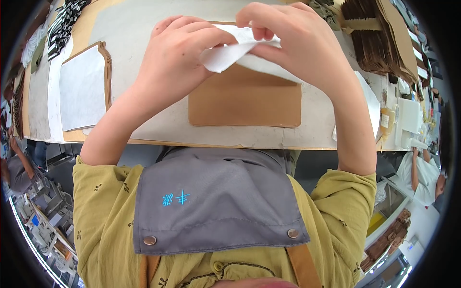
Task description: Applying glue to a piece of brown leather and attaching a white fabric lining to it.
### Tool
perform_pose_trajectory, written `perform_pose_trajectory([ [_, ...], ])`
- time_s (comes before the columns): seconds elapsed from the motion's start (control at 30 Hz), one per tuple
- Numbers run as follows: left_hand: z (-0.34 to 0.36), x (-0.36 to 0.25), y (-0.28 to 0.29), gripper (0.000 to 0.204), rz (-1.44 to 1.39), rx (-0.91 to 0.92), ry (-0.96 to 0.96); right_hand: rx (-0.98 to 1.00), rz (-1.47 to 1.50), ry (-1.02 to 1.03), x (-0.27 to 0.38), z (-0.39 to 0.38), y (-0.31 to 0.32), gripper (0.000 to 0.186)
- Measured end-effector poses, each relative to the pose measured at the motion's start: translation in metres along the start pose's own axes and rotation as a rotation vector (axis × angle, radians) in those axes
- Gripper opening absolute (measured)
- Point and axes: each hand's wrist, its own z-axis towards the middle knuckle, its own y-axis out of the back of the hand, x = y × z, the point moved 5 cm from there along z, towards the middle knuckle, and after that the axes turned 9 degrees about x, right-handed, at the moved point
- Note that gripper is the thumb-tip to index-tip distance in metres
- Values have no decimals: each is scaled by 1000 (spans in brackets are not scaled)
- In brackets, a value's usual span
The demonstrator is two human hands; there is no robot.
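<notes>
Between left hand [180, 52] and right hand [298, 41] was a white sheet [221, 59], folded over on itself: probably light, limp, easily creased, best taken by edges or corners. Looked plain, matte. Left pinched it between thumb and finger; right curled at it, firm pinch unclear. Bodyward of the hands, brown panel [245, 103] lay on table [163, 121].

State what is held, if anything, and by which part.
The left hand and right hand hold a white sheet by its raised, turned-over part, one at each end.
</notes>
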Motion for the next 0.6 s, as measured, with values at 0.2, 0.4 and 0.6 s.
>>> perform_pose_trajectory([
  [0.2, -22, -8, 3, 26, -115, 45, -109, 18, 79, -153, -27, -73, -29, 31],
  [0.4, -57, -11, -11, 29, -23, 26, -196, -81, 70, -186, -5, -123, -52, 23],
  [0.6, -86, -10, -34, 33, 44, 70, -256, -205, -80, -206, 12, -156, -94, 33],
])
